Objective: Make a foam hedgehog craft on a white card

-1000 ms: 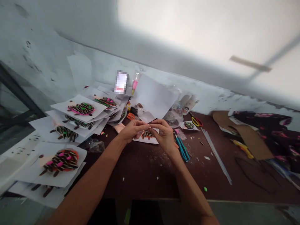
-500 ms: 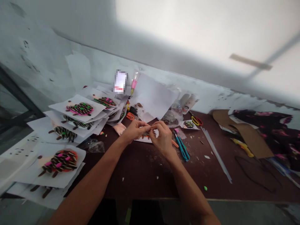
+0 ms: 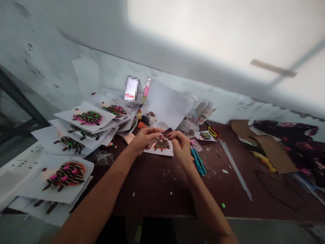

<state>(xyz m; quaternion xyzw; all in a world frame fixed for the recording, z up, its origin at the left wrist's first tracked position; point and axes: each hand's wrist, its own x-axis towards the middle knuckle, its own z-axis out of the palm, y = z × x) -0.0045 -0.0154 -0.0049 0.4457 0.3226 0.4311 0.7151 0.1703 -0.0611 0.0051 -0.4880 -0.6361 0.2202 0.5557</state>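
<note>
A white sheet [image 3: 167, 151] with a small hedgehog figure [image 3: 161, 144] in dark strips and orange lies on the dark table, below and between my hands. My left hand [image 3: 146, 139] is over the sheet's left side, thumb and fingers pressed together around something small and pale that I cannot make out. Just right of it, my right hand [image 3: 180, 142] is pinched near the sheet's right edge; what its fingertips hold, if anything, is too small to tell. A narrow gap separates the two hands.
Stacked sheets with hedgehog figures [image 3: 88, 117] fill the left side. Teal-handled scissors [image 3: 199, 162] lie right of my right hand, with yellow-and-red scissors [image 3: 213, 132] behind. Clear sticks [image 3: 236, 171], a yellow glue gun [image 3: 264, 161] and brown card [image 3: 274, 152] are farther right. A lit phone [image 3: 131, 88] stands behind.
My hands have moved apart, the right one shifting right and the left one slightly left. More of the sheet and its hedgehog figure shows between them.
</note>
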